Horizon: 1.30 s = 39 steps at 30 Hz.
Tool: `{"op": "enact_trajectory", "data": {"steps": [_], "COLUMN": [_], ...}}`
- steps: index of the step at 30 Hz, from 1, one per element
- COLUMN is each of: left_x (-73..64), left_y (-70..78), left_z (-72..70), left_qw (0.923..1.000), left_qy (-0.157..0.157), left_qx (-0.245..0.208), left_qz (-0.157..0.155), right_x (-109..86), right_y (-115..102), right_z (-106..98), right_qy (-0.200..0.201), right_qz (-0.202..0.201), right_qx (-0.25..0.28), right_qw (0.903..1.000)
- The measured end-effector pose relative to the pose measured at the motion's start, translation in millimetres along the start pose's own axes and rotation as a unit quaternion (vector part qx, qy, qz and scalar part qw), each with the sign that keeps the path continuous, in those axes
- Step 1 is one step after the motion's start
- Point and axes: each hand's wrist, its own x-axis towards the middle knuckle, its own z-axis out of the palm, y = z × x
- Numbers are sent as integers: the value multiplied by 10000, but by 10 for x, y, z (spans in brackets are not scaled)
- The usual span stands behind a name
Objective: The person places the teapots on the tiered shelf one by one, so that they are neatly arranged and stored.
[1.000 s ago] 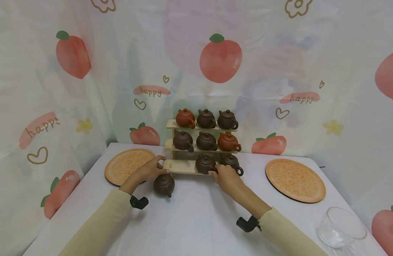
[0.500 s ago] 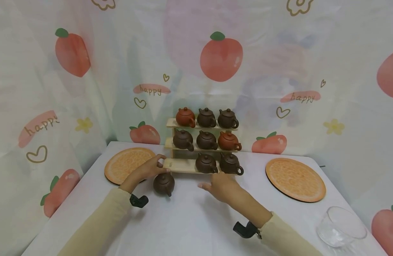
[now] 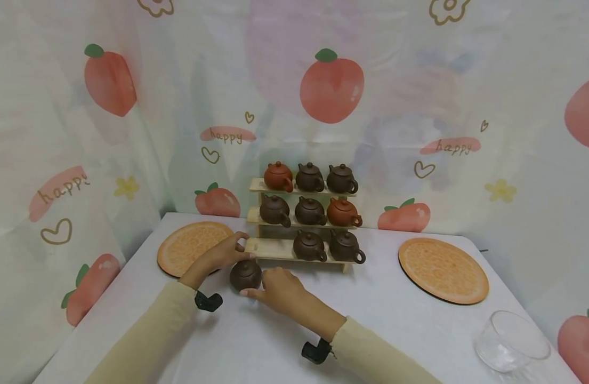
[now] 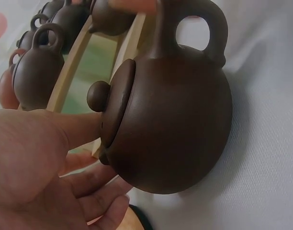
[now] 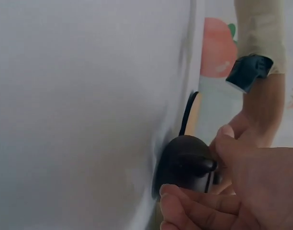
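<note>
A dark brown teapot [image 3: 243, 273] stands on the white tablecloth before the left end of a three-tier wooden rack [image 3: 272, 248]. My left hand [image 3: 222, 254] grips the left end of the rack's lowest shelf. In the left wrist view, the teapot [image 4: 180, 120] partly hides the thumb. My right hand [image 3: 285, 292] is at the teapot's handle side, thumb towards me and fingers beyond. Seen from the right wrist, the thumb and fingers stand apart on either side of the handle [image 5: 204, 166], not closed round it.
Brown and reddish teapots stand on the rack, including a reddish teapot [image 3: 342, 213] on the middle tier. Round orange-patterned mats lie left [image 3: 188, 242] and right [image 3: 443, 271]. A clear glass bowl [image 3: 510, 344] stands near the right edge. A fruit-print curtain surrounds the table.
My right hand has left the teapots on the right of the lowest shelf and moved left to the teapot on the tablecloth. My left hand has stayed at the rack.
</note>
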Motion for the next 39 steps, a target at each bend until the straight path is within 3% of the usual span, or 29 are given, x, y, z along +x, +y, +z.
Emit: {"op": "enact_trajectory", "data": {"steps": [8,14,18,26,39], "left_x": [41,26,17,-1,14], "left_y": [1,10,6,8,-22], "left_z": [19,6,15,28,23], "left_qw": [9999,9997,9996,9996,9996], "left_qy": [-9,48,-2,17,91], "left_qx": [-142,-233,-264,-268,-176], "left_qz": [-72,-94,-106,-130,-188], "right_x": [90,157,159,-23,-293], "right_y": [48,48,53,239,544], "right_z": [-25,-19,47,41,-102], "right_qy": [-518,-768,-527,-84,172], "right_qz": [174,181,-45,-531,-679], "right_qx": [-53,-418,-628,-188,-9], "right_qw": [9985,9960,9966,9984,9975]}}
